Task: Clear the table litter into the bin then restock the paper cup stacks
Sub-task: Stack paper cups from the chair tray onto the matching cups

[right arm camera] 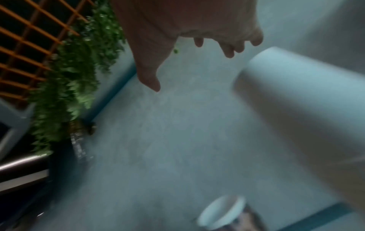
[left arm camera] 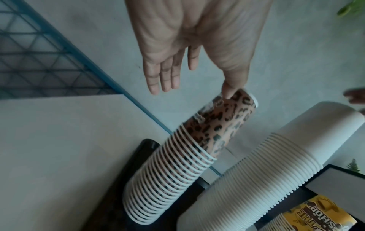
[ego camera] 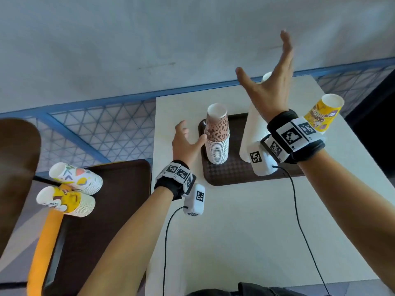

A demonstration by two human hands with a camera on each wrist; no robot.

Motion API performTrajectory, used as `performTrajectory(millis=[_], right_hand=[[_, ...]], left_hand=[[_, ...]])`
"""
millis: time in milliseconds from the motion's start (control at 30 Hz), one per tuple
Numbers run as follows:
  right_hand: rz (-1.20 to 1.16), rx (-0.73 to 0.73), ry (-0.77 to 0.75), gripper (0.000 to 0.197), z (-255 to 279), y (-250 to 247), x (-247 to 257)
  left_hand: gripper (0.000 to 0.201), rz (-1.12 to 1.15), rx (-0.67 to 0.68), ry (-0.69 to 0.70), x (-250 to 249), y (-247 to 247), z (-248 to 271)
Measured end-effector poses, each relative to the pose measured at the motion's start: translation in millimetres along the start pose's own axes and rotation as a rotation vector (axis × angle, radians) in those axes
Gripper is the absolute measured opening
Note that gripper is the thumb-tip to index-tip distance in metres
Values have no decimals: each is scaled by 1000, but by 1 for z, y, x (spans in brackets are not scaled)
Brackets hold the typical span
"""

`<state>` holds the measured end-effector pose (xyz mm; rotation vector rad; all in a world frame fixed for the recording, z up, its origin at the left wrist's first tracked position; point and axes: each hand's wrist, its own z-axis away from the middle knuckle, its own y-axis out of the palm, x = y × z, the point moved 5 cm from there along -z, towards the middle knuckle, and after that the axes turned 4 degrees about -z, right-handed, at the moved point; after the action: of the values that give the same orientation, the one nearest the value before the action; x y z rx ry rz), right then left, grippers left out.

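Observation:
A stack of leopard-print paper cups point(ego camera: 217, 135) point(left arm camera: 177, 162) stands upside down on a dark brown tray point(ego camera: 226, 171). My left hand point(ego camera: 188, 137) point(left arm camera: 189, 46) is beside it with straight fingers, and its thumb touches the top cup. A taller stack of plain white cups point(ego camera: 251, 129) point(left arm camera: 276, 164) point(right arm camera: 308, 109) stands to the right on the tray. My right hand point(ego camera: 271, 82) point(right arm camera: 197, 39) is raised above the white stack, fingers spread, holding nothing. A yellow printed cup stack point(ego camera: 322, 113) point(left arm camera: 318, 215) stands further right.
The tray lies on a white table point(ego camera: 235, 231). On a brown chair seat point(ego camera: 102, 210) to the left lie two patterned cup stacks point(ego camera: 74, 178) on their sides. A blue mesh fence point(ego camera: 96, 129) runs behind. Plants point(right arm camera: 69, 78) hang by an orange lattice.

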<state>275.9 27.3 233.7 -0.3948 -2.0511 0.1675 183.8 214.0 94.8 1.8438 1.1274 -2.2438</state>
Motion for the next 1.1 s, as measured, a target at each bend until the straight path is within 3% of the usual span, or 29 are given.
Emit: performTrajectory(millis=[100, 267, 433, 567, 900, 1000, 1100], right_hand=[[-124, 111, -82, 71, 17, 55, 34], [-156, 474, 13, 56, 71, 174, 63], [-82, 803, 71, 54, 126, 288, 93], [-76, 971, 101, 59, 169, 365, 111], [-35, 1253, 220, 88, 276, 457, 90], [-42, 1257, 270, 92, 296, 468, 80], [-92, 1232, 276, 84, 308, 474, 73]], left_hand=[[54, -17, -125, 27, 23, -46, 8], [42, -65, -311, -22, 85, -140, 24], [42, -233, -508, -131, 149, -233, 41], [48, -314, -625, -257, 198, -289, 49], [73, -144, -500, -332, 267, -325, 37], [70, -69, -459, -349, 279, -322, 38], [61, -38, -481, -307, 279, -322, 43]])
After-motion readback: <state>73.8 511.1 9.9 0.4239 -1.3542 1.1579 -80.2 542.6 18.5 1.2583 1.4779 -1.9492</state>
